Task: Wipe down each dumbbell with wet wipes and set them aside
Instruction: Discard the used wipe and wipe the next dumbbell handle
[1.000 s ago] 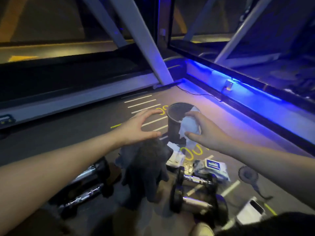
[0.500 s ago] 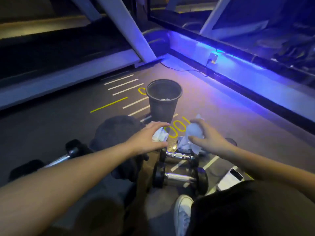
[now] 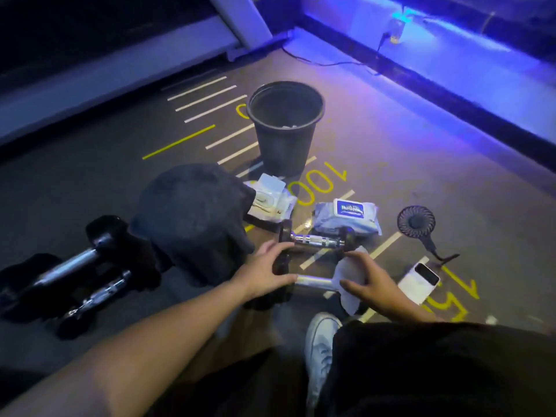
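A dumbbell (image 3: 313, 282) with a chrome handle and black ends lies on the floor just in front of me. My left hand (image 3: 267, 273) grips its left end. My right hand (image 3: 371, 284) presses a white wet wipe (image 3: 346, 276) onto the handle's right part and hides the right end. A second dumbbell (image 3: 316, 239) lies just beyond it. Two more dumbbells (image 3: 69, 281) lie together at the far left. A wet-wipe pack with a blue label (image 3: 349, 219) sits behind the second dumbbell, and an opened white pack (image 3: 270, 200) is to its left.
A black bin (image 3: 285, 127) holding used wipes stands on the marked floor ahead. A dark cloth (image 3: 192, 218) is heaped left of my hands. At right lie a small black fan (image 3: 416, 222) and a white power bank (image 3: 419, 281). My white shoe (image 3: 319, 341) is below.
Both hands came down from near the bin to the nearest dumbbell. My left hand took hold of its end, and my right hand laid the wipe on its handle. The view tilted downward.
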Available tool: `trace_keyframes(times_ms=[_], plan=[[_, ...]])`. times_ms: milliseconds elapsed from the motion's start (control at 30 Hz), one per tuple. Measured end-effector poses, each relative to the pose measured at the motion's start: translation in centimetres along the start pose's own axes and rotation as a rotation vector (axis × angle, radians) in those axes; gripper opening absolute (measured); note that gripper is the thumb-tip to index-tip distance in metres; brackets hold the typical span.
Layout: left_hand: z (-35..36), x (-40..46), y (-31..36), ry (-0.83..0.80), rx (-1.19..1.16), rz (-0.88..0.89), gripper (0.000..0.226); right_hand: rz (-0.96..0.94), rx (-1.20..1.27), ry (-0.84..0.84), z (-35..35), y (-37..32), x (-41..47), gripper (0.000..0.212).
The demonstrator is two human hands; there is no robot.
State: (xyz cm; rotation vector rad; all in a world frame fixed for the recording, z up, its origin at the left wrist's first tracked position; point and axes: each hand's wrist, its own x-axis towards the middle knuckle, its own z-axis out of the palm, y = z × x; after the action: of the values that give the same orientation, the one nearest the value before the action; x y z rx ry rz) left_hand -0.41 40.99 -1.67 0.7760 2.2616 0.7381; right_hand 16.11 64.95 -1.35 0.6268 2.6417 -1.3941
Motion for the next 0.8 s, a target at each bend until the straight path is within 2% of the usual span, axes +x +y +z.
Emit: trace_keyframes(times_ms=[233, 400, 567, 800], plan=[[2.7, 1.5, -1.5, -0.068, -0.067, -0.117, 0.086, 0.116, -0.039, -0.004, 1.2, 4.3, 0.4, 0.076], [3.8, 2.3, -2.1, -0.039, -0.099, -0.201, 0.087, 0.132, -0.016, 0.004, 2.8, 5.9, 0.5, 0.097], [4.4, 2.4, -2.6, -0.010, -0.090, -0.240, 0.092, 0.176, -0.071, 0.112, 4.5, 5.9, 0.5, 0.098], [5.0, 2.4, -1.4, 0.080, -0.108, -0.295, 0.083, 0.243, -0.127, 0.194, 5.1, 5.3, 0.4, 0.086]])
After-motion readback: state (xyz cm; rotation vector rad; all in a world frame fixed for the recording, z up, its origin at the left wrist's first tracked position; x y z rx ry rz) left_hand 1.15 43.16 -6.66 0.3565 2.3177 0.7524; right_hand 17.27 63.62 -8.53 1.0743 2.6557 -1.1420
